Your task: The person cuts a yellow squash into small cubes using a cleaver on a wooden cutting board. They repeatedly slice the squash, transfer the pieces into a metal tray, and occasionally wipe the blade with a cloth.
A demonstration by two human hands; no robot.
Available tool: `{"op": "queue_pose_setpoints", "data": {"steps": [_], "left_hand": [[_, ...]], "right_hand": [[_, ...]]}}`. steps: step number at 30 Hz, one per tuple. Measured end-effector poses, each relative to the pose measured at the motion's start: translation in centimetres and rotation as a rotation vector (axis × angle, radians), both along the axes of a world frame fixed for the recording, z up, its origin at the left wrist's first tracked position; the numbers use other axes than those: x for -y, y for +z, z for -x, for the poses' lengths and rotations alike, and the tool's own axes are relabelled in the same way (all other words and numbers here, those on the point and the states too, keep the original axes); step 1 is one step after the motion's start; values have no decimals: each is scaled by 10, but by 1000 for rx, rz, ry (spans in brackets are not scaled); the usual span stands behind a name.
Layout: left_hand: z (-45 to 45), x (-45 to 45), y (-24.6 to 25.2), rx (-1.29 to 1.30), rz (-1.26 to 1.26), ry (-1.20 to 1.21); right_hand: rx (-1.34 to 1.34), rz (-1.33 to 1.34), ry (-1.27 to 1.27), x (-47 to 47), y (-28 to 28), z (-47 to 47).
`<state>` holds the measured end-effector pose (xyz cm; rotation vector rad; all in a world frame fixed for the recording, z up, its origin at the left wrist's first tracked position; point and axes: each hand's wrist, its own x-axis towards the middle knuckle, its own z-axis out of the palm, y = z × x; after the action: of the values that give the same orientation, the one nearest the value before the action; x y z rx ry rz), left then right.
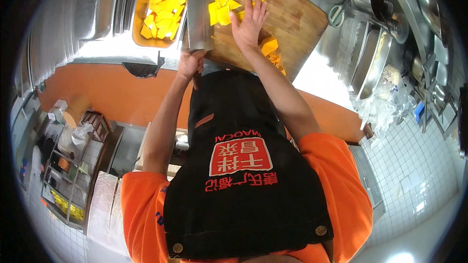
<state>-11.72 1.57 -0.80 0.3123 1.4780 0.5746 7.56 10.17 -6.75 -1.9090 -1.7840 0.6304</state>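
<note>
My left hand (190, 65) is closed around the handle of a cleaver (200, 20). The broad blade points away from me over the left edge of a wooden cutting board (292, 25), with its right side beside orange-yellow pumpkin slices (222, 12). My right hand (250, 25) lies palm down at the right end of these slices, thumb spread; its fingers partly cover some pieces. Near my right wrist, a pumpkin chunk (270, 45) and stringy pumpkin scraps (275, 59) rest on the board. Left of the cleaver, a metal tray (155, 43) holds many cut pumpkin pieces (164, 5).
Stacked metal trays (97, 7) stand at the far left. Green-handled scissors (335, 16) lie right of the board, near dark pans (381, 2), long metal containers (373, 64) and clear plastic bags (384, 102). A black apron (252, 212) covers my front.
</note>
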Motion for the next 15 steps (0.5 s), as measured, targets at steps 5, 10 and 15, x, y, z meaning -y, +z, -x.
{"op": "queue_pose_setpoints", "data": {"steps": [5, 10, 15], "left_hand": [[-42, -12, -19, 150, 44, -51], [-99, -22, -35, 261, 118, 7], [-108, -34, -27, 371, 62, 31]], "right_hand": [[-22, -29, -62, -4, -2, 8], [-76, -142, -57, -5, -5, -1], [-109, -218, -80, -16, 5, -5]]}}
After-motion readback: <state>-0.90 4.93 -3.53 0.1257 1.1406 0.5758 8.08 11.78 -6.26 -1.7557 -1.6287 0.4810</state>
